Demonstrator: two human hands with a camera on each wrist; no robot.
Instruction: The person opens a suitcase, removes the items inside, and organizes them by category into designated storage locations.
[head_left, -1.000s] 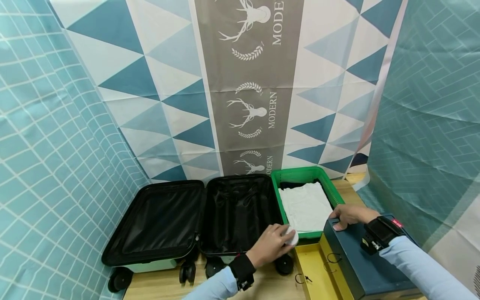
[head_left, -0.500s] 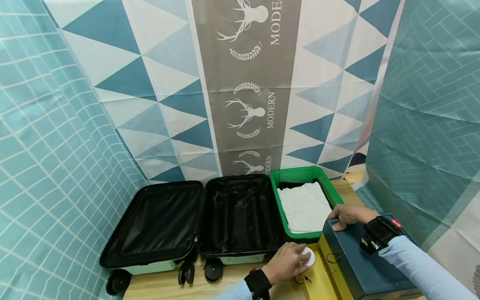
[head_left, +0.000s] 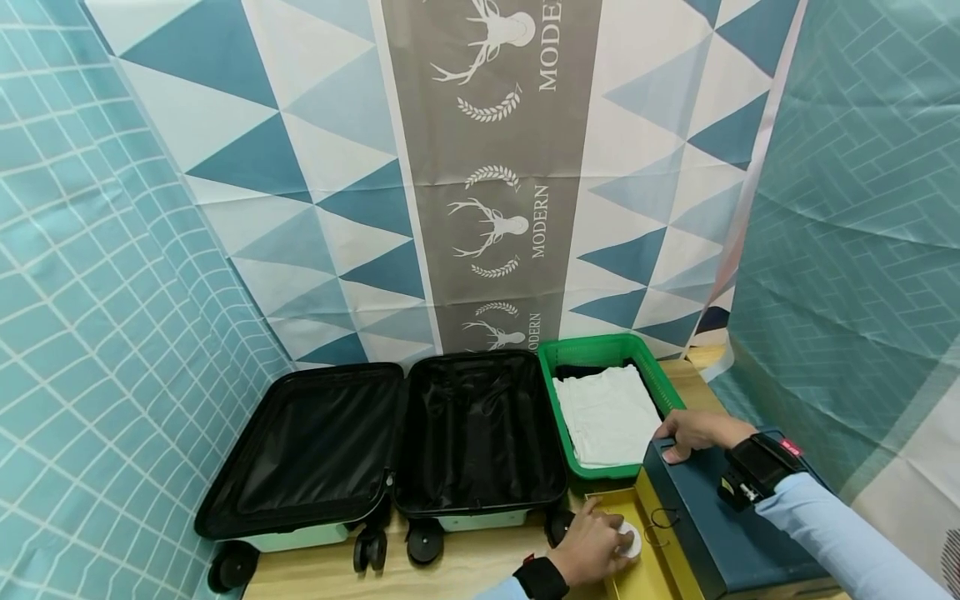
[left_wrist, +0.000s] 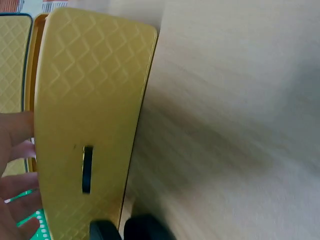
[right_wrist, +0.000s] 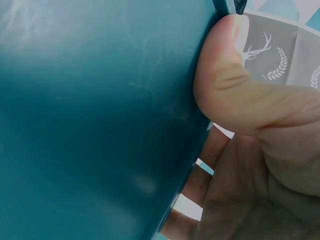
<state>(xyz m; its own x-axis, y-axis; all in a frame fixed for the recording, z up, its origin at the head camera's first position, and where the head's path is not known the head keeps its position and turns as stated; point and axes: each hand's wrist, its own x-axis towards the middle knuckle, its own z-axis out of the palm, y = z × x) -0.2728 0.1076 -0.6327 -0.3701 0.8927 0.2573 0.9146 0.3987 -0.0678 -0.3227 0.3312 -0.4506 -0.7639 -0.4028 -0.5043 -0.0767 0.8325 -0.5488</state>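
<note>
My left hand (head_left: 591, 542) reaches into a pulled-out yellow drawer (head_left: 654, 575), its fingers on a small white round object (head_left: 632, 543) whose kind I cannot tell. In the left wrist view the fingers (left_wrist: 20, 187) pass behind the drawer's diamond-patterned front (left_wrist: 95, 100), which has a dark slot. The drawer belongs to a dark blue cabinet (head_left: 738, 525). My right hand (head_left: 699, 430) grips the cabinet's far top edge; in the right wrist view the thumb (right_wrist: 225, 75) lies over the blue panel (right_wrist: 110, 120), the other fingers beyond its edge.
An open black-lined suitcase (head_left: 480, 425) with wheels lies on the wooden table (head_left: 465, 567), its other half (head_left: 315, 450) to the left. Behind the drawer stands a green basket (head_left: 551, 367) holding folded white cloth (head_left: 609, 417). A thin dark ring (head_left: 664, 518) hangs at the cabinet's side.
My left hand has carried the white round object from beside the green basket's front edge rightward and nearer, down into the yellow drawer. My right hand stays on the cabinet.
</note>
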